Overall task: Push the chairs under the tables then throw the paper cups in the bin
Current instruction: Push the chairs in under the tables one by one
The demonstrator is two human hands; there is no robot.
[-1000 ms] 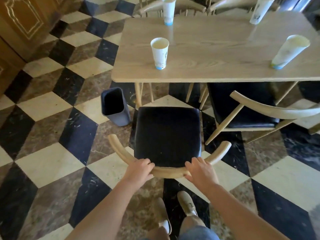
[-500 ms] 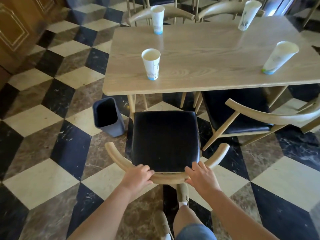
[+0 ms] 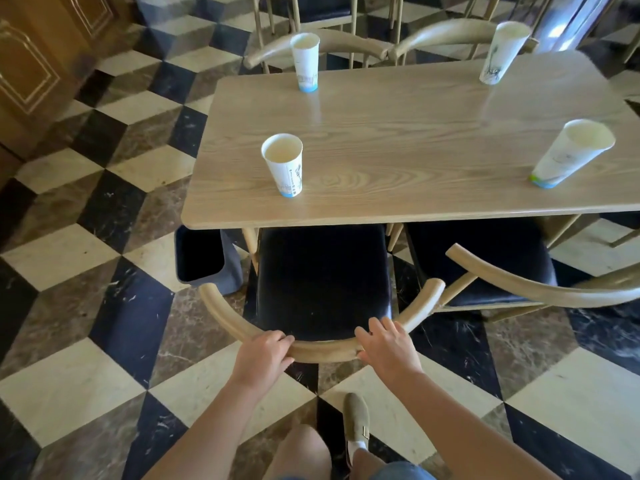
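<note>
Two hands work one chair: right of the bin, the left hand grips its back rail and the right hand presses flat-fingered, for a square push. Seat front is just under the table edge, paper cups above; the second chair stands just beside its right arm.

The surface is pale wood with a strong grain, and a soft sheen lies across its far half. All round it the floor is polished marble laid in diamonds of black, cream and veined brown that read as stacked cubes. Well to the left of the surface stands brown wood panelling with thin gilt-lined mouldings. Beyond the surface's far right corner a bright bluish strip of light shows; window or door, I cannot tell.
</note>
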